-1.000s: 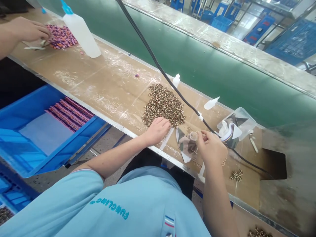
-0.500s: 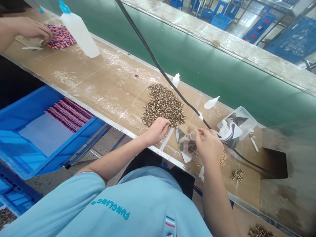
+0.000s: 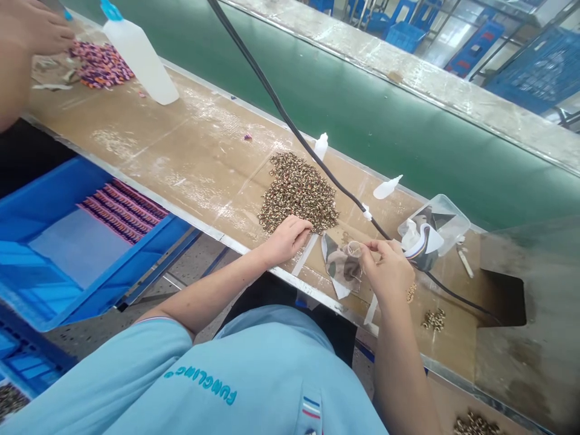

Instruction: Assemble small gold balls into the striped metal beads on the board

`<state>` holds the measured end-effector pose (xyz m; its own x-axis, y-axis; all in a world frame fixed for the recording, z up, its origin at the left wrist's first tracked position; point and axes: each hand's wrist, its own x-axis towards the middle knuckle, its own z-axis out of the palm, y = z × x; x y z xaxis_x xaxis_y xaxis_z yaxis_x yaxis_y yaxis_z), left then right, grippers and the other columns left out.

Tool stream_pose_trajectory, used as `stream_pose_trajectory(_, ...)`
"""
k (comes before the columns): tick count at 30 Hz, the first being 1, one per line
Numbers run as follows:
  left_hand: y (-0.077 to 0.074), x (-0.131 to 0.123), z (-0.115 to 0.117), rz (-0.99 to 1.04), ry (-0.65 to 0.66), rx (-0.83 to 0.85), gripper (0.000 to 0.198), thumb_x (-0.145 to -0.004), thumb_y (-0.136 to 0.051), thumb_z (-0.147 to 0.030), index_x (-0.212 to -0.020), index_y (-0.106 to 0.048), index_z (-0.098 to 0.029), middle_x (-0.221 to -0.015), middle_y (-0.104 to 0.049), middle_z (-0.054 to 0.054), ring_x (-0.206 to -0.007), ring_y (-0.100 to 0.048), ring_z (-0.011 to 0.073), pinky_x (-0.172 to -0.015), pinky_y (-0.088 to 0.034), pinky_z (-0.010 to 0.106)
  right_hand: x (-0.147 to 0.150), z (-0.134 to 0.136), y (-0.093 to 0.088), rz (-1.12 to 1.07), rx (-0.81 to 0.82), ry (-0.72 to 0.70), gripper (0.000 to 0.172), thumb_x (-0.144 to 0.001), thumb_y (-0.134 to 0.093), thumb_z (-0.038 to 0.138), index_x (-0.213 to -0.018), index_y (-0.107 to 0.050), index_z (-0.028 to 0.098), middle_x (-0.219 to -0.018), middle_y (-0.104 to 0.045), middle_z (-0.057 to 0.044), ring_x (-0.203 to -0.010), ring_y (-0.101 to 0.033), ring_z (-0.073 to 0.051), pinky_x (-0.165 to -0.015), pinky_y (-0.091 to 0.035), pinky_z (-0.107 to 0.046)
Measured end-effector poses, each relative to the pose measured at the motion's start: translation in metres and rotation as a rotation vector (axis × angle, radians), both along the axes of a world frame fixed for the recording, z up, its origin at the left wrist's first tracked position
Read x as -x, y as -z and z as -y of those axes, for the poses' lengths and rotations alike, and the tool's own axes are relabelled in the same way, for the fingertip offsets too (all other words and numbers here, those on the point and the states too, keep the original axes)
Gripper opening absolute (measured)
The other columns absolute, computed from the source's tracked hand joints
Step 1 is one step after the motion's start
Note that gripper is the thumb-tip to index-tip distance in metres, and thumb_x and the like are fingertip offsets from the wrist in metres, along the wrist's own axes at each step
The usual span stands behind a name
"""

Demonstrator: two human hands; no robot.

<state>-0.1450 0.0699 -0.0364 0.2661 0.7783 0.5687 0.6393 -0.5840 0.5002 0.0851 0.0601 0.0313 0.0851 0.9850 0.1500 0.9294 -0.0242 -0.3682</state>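
Note:
My left hand (image 3: 289, 240) rests at the near edge of a large pile of small brown-and-cream pieces (image 3: 296, 190). Its thumb and fingers are pressed together, and anything between them is too small to make out. Over to the right, my right hand (image 3: 388, 266) has its fingertips pinched beside a small clear round cup (image 3: 354, 248). I cannot tell whether the fingers touch the cup or hold something tiny. Beneath the cup lies a camouflage-patterned scrap (image 3: 335, 261). Partly hidden behind my right wrist is a little heap of tan beads (image 3: 411, 293).
Two white dropper bottles (image 3: 387, 188) lie or stand by the far edge. A black cable (image 3: 276, 99) crosses overhead to a clear plastic box (image 3: 455, 226). At left are a large bottle (image 3: 145, 63), another person's hand (image 3: 38, 27), and a blue crate (image 3: 99, 296).
My right hand has shifted slightly right and down, showing more of the cup. My left hand stays at the pile. The other person's hand has moved left and up, off the colourful pile.

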Motion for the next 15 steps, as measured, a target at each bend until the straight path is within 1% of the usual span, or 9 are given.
stream_pose_trajectory(3, 0.0001, -0.0001, -0.0006, 0.003, -0.002, -0.003, 0.013, -0.091, -0.044, -0.017, -0.096, -0.055, -0.015, -0.085, -0.064, 0.006, -0.084, -0.056, 0.0151, -0.076, -0.045, 0.028, -0.0017, 0.0010, 0.0008, 0.002, 0.015, -0.035, 0.020, -0.080, -0.059, 0.040, -0.077, -0.066, 0.022, -0.083, -0.061, 0.000, -0.063, -0.048, -0.011, -0.057, -0.026, -0.024)
stream_pose_trajectory(8, -0.0002, 0.0001, -0.0009, 0.001, 0.003, 0.030, 0.014, -0.091, -0.043, -0.018, -0.096, -0.056, -0.015, -0.086, -0.064, 0.006, -0.085, -0.057, 0.0154, -0.076, -0.045, 0.029, -0.0014, 0.0010, 0.0041, 0.024, -0.030, -0.020, 0.025, -0.084, -0.053, 0.041, -0.080, -0.064, 0.020, -0.084, -0.059, -0.002, -0.066, -0.049, -0.012, -0.056, -0.026, -0.024)
stream_pose_trajectory(11, -0.0010, 0.0002, -0.0005, 0.004, 0.005, 0.048, 0.014, -0.091, -0.043, -0.018, -0.096, -0.056, -0.015, -0.086, -0.065, 0.006, -0.085, -0.057, 0.0155, -0.077, -0.046, 0.030, -0.0005, 0.0006, 0.0050, 0.041, -0.034, -0.021, 0.023, -0.084, -0.053, 0.040, -0.080, -0.064, 0.020, -0.084, -0.059, -0.003, -0.064, -0.048, -0.012, -0.055, -0.026, -0.024)
stream_pose_trajectory(15, -0.0014, -0.0002, -0.0004, 0.013, 0.006, 0.022, 0.014, -0.091, -0.044, -0.018, -0.096, -0.056, -0.015, -0.086, -0.065, 0.006, -0.084, -0.057, 0.0153, -0.077, -0.046, 0.029, 0.0000, 0.0005, 0.0046, 0.058, -0.026, -0.036, 0.020, -0.082, -0.056, 0.038, -0.080, -0.064, 0.020, -0.085, -0.060, -0.002, -0.061, -0.047, -0.011, -0.055, -0.025, -0.024)
